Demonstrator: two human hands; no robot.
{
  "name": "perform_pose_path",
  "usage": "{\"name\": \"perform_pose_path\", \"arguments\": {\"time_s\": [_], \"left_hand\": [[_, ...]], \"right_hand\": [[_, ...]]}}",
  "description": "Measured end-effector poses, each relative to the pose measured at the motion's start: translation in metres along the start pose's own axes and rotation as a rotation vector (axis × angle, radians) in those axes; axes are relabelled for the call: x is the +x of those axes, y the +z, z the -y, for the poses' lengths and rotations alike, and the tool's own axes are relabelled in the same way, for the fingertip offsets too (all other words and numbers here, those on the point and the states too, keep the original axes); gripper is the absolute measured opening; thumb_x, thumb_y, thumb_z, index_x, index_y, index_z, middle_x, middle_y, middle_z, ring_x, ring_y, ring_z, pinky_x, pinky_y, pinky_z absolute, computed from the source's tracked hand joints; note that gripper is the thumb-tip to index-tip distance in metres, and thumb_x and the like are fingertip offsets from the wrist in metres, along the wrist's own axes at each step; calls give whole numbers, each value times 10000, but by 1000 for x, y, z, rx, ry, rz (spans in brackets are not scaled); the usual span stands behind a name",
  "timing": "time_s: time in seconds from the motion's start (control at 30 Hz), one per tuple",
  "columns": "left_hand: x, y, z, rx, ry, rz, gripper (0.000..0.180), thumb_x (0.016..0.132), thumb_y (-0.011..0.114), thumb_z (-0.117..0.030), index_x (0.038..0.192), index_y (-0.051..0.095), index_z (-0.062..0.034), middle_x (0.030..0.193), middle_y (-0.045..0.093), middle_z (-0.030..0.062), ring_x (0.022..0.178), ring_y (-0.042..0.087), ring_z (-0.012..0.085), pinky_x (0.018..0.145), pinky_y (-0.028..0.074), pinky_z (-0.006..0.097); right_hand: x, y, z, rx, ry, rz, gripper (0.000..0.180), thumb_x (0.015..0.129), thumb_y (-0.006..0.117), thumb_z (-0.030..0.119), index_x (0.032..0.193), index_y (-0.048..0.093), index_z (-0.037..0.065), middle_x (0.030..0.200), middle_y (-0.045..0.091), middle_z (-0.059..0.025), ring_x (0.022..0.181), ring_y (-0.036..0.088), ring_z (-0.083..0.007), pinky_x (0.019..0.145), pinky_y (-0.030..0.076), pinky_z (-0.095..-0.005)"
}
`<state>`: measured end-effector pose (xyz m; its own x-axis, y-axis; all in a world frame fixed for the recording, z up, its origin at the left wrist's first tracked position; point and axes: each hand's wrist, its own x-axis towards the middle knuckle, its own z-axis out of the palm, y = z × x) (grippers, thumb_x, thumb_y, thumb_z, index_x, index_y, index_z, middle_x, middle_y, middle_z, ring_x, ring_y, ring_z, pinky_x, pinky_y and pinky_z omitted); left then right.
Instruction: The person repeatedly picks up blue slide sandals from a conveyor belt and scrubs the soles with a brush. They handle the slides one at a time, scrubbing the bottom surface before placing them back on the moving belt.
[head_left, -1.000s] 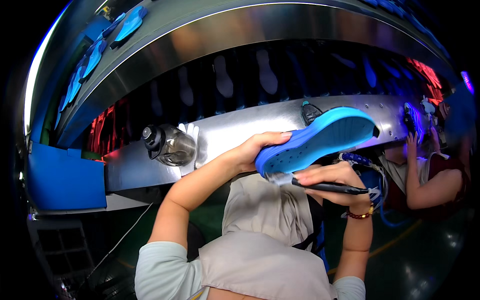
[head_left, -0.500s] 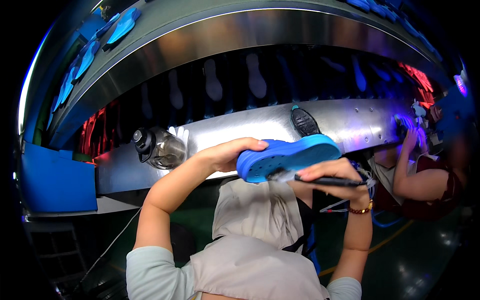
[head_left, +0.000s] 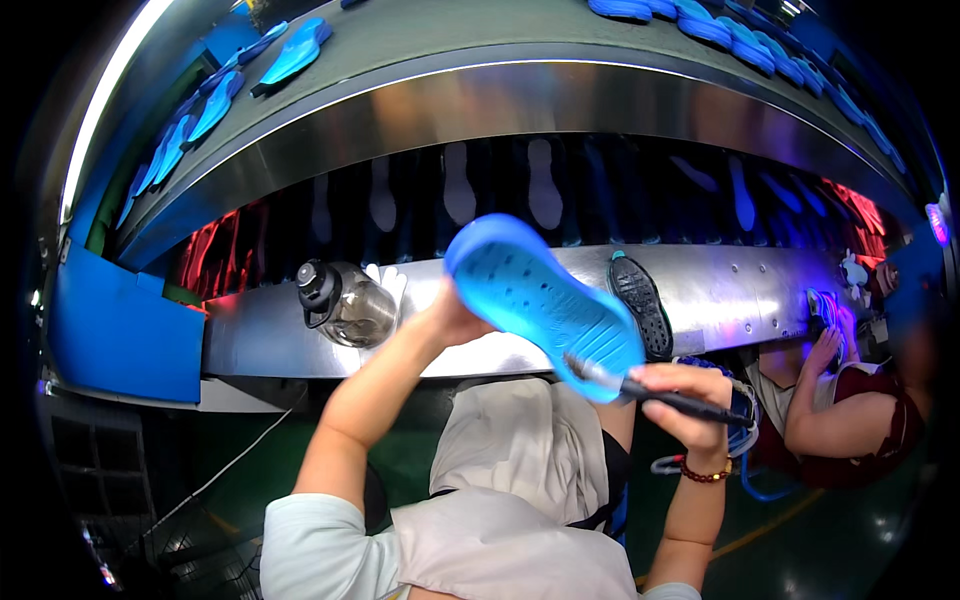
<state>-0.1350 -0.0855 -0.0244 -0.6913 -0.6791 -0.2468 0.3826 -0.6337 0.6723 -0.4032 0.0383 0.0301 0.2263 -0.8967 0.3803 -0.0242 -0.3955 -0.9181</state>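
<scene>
Silvery metal bench (head_left: 700,290) behind; left hand (head_left: 458,318) grips a bright-blue, perforated, foam-like sole (head_left: 540,300); right hand (head_left: 700,415) grasps a slim black-handled brush (head_left: 688,404), apparently brushing it; the next stroke needs steadiness.

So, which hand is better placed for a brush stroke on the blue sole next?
Probably the right hand: it holds the black-handled brush, with the bristles at the lower end of the blue sole. The left hand is busy holding the sole's upper part.
</scene>
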Motion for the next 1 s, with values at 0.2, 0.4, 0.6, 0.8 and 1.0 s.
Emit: {"name": "perform_pose_path", "arguments": {"time_s": [0.2,0.4,0.6,0.8,1.0], "left_hand": [[26,21,66,-302,-82,78,948,695,152,-791,1287,324,-72,1127,491,227,1063,483,320,898,390,463],[29,43,48,-306,94,-270,952,681,156,-805,1158,433,-29,998,549,186,920,549,299,848,429,456],[21,45,36,-355,280,0,910,694,143,-794,1243,350,-100,931,551,167,892,549,300,834,425,481],[25,52,22,-336,466,103,930,684,159,-803,1266,328,-97,921,549,168,886,530,299,875,391,486],[19,61,5,-234,507,33,930,671,167,-814,1175,405,-70,948,531,167,883,527,305,803,426,459]], "right_hand": [[12,22,-49,-19,274,-179,172,722,616,-20,890,612,-55,851,642,-112,733,601,-119,670,473,-210],[8,48,-29,-514,-178,-28,200,614,667,4,809,620,9,822,637,-127,727,628,-239,678,488,-298],[21,30,0,-198,-21,104,170,628,660,20,793,623,7,814,641,-138,736,633,-229,676,495,-302],[25,44,14,-320,-238,247,225,599,673,15,817,621,26,813,641,-119,744,629,-235,661,492,-318],[15,26,-1,-452,-166,79,202,645,659,-26,841,612,-11,869,633,-147,799,629,-266,733,507,-327]]}}
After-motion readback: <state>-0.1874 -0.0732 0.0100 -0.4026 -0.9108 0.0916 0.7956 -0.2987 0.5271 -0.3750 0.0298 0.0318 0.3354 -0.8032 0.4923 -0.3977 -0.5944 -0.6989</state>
